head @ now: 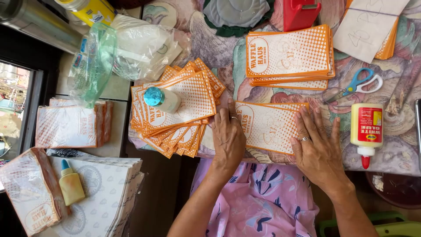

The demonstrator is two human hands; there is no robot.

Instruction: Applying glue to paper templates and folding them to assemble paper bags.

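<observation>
Hands flat and open, we press one orange paper bag [267, 127] lengthwise between left grip [228, 138] and right grip [316, 149], gripping nothing.

Orange-dotted white paper bags [268, 127], blue-handled scissors [357, 83], yellow glue bottle [367, 129] red-tipped, floral pastel tablecloth [219, 48]
</observation>
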